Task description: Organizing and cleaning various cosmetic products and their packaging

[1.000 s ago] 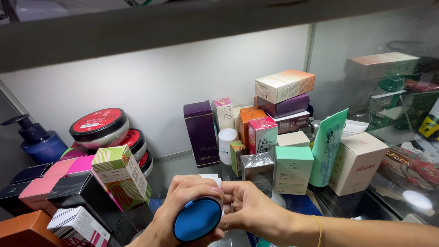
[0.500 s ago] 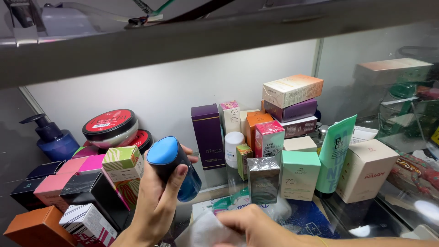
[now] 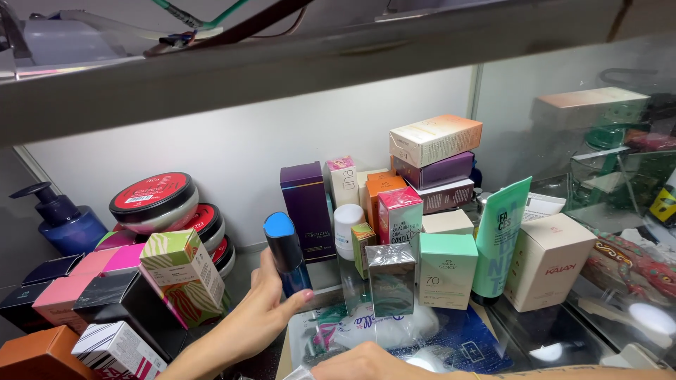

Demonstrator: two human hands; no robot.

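The left hand's fingers [image 3: 299,298] wrap the dark blue cylindrical bottle with a bright blue cap [image 3: 285,255], held upright just above the glass shelf [image 3: 535,331], between the green-and-white patterned box [image 3: 184,276] and the tall purple box [image 3: 307,211]. Placing seems under way; setting it down calls for a level base. The right hand [image 3: 366,362] lies low on clear plastic wrapping [image 3: 394,329]; its grip cannot be told.

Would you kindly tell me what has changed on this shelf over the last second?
The left hand has carried the blue-capped bottle up and away from the body, from low between both hands to upright beside the purple box. The right hand has let go of the bottle and dropped low, over the plastic wrapping. The boxes, red-lidded jars and pump bottle stayed put.
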